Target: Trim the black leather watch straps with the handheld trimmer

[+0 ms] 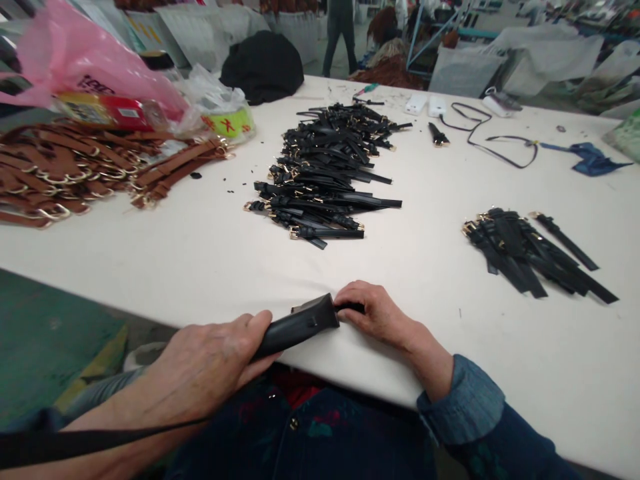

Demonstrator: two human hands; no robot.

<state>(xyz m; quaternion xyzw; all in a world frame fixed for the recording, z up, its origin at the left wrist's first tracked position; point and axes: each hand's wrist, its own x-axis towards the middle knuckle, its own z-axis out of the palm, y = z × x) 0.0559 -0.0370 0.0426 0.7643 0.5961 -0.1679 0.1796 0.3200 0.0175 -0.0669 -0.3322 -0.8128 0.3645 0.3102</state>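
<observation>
My left hand is wrapped round a black, smooth, tube-like tool with a flattened, wider end; its exact kind is not clear. That end points right, almost touching the fingertips of my right hand. Between thumb and fingers, my right hand pinches a short black strap, mostly hidden by the hand and the tool. Both hands are over the table's near edge. Beyond them lies a long heap of black buckled straps. A smaller pile of black straps lies to the right, with one single strap beside it.
Brown buckled straps cover the table's left side, below a pink plastic bag and a clear bag. A black cloth item sits at the back. White adapters and a black cord lie far right. A person stands beyond.
</observation>
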